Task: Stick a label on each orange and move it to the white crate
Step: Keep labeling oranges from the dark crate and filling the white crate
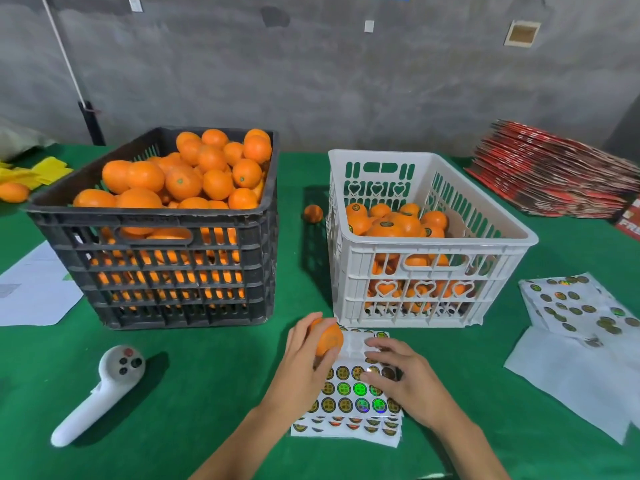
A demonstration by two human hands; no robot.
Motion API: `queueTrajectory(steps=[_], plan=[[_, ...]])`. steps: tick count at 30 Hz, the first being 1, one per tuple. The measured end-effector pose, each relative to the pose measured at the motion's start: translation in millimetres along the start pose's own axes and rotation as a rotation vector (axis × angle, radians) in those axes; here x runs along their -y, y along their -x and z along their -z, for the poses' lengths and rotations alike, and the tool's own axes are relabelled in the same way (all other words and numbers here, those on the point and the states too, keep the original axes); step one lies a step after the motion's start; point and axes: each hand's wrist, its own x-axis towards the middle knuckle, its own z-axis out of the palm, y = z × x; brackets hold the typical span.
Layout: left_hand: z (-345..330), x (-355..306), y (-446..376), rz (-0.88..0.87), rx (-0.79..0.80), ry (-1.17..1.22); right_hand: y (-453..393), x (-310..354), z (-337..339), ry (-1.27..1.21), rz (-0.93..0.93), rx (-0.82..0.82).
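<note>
The left hand (304, 355) holds an orange (327, 339) just above the sticker sheet (349, 396) on the table (207, 393), fingers curled round its near side. The right hand (401, 379) rests on the sheet, fingers bent and pressed to the labels (whether one is pinched I cannot tell). The fruit looks firm, round and apt to roll, so a cupped grip around its middle suits it. The white crate (433, 282) stands just behind.

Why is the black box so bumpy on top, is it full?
Full. Oranges heap above the black crate's rim and show through its side slots.
</note>
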Motion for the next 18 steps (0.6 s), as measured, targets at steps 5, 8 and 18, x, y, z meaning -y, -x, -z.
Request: queueTrajectory(steps=[5,8,18], plan=[[2.3,-0.2,0.1,-0.037,0.065,-0.036,-1.7,-1.0,-1.9,-0.087,-0.030,-0.089],[0.7,1.9,0.7,-0.105,0.066,-0.097,-3.6,0.0,-1.7,-0.127,-0.060,-0.133],[6.4,-3.7,1.5,-0.022,0.039,0.036,-10.9,25.8,-1.6,-0.229,-0.099,-0.425]])
